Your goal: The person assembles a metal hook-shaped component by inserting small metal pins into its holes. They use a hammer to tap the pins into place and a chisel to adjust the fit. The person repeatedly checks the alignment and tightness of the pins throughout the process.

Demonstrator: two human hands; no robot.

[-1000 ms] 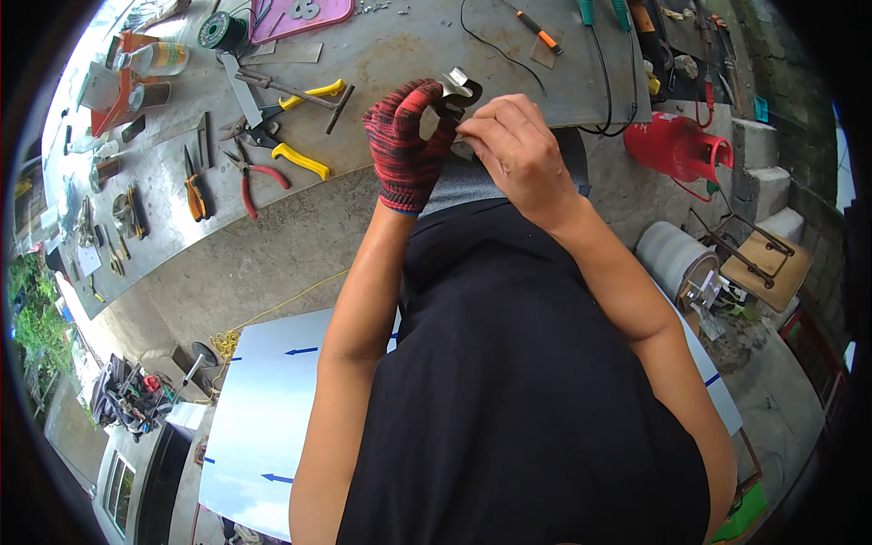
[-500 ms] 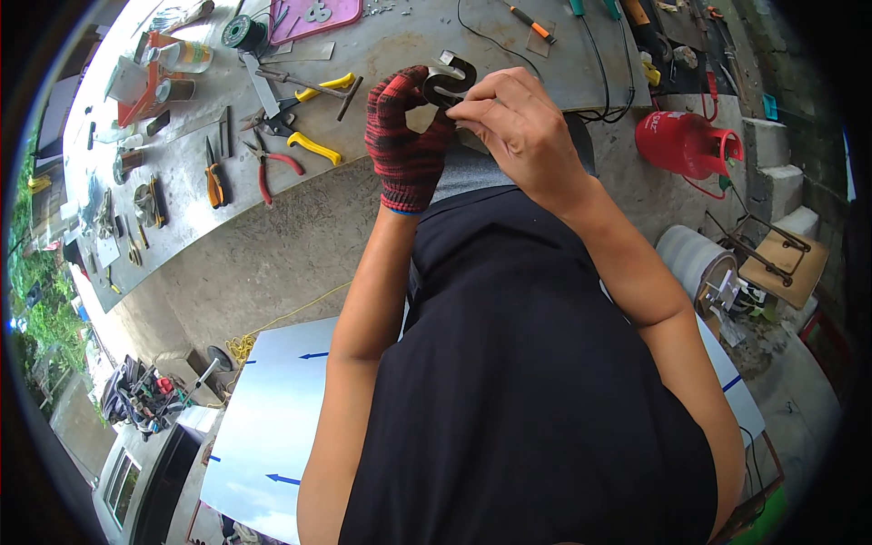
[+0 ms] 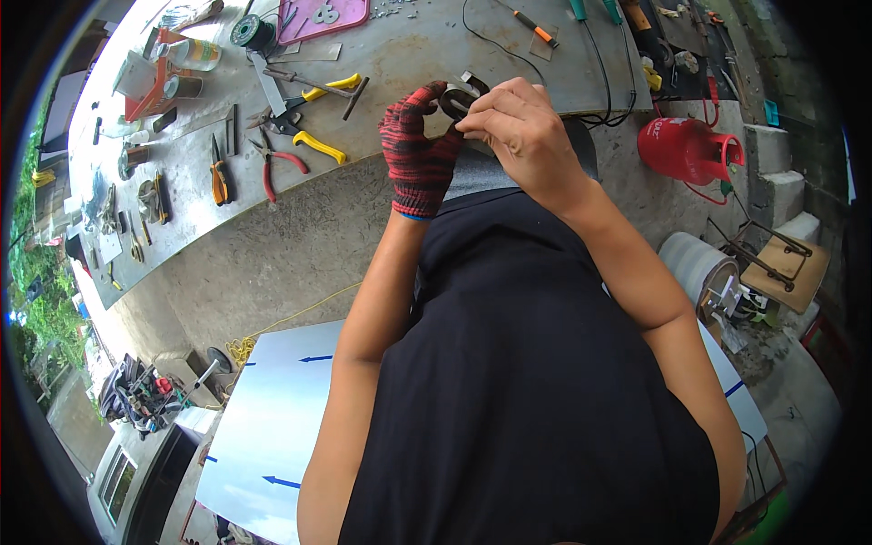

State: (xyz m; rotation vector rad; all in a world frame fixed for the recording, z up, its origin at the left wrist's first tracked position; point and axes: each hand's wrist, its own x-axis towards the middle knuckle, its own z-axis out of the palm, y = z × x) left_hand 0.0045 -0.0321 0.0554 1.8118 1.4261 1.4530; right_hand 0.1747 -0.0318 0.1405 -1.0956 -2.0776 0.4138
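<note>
a small bent strip of grey sheet metal [image 3: 461, 94] is held up between both hands, just above the near edge of the grey metal-topped workbench [image 3: 409, 54]; its curl is dark inside and a pale square tab sticks up at the top. its finer shape is hidden by the fingers. it is pinched from the left by the left hand [image 3: 420, 150], worn in a red-and-black knitted glove, thumb and fingers closed on the strip's side, wrist bent upward. it is gripped from the right by the bare right hand [image 3: 522, 136], fingers curled over the top and clamped on the metal, forearm running down to the lower right. both elbows are set wide across a black shirt. further out on the bench, yellow-handled snips [image 3: 304, 127] are seen just left of the glove, red-handled pliers [image 3: 277, 168] beside them, an orange-handled screwdriver [image 3: 538, 30] behind. a red gas cylinder [image 3: 683, 150] stands on the ground to the right, and a pale sheet with blue arrows [image 3: 272, 436] lies below.
</note>
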